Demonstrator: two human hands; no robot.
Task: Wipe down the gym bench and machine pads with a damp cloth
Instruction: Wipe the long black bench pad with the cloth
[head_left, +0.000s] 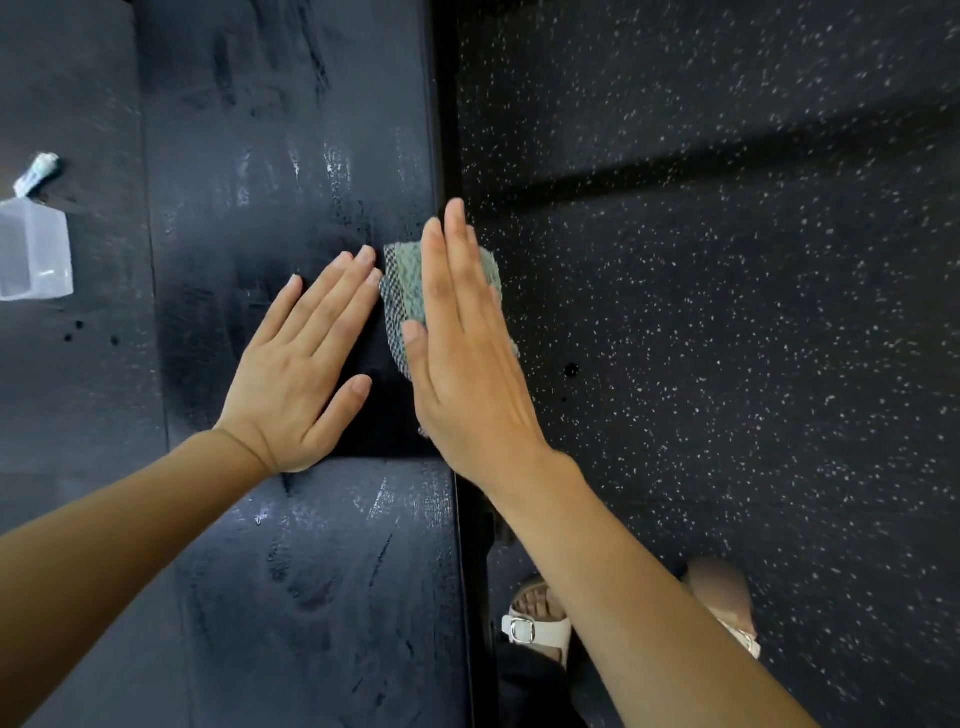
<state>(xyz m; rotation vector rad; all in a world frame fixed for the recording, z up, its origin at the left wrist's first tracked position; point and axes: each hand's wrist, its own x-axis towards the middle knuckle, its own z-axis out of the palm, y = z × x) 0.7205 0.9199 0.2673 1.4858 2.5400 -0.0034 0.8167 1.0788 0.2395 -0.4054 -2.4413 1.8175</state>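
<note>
A black padded gym bench (291, 171) runs up the middle of the view, its surface streaked with wet marks. A seam (374, 457) splits it into a far pad and a near pad (332, 597). A green-grey cloth (408, 291) lies at the bench's right edge. My right hand (462, 353) lies flat on the cloth with straight fingers, pressing it against the pad's edge. My left hand (301, 374) rests flat on the far pad just left of the cloth, fingers straight and spread.
A clear plastic container (31, 249) stands on the floor at the left, with a small white tube (36, 174) behind it. Speckled black rubber flooring (727, 312) fills the right side. My sandalled feet (540, 618) stand right of the bench.
</note>
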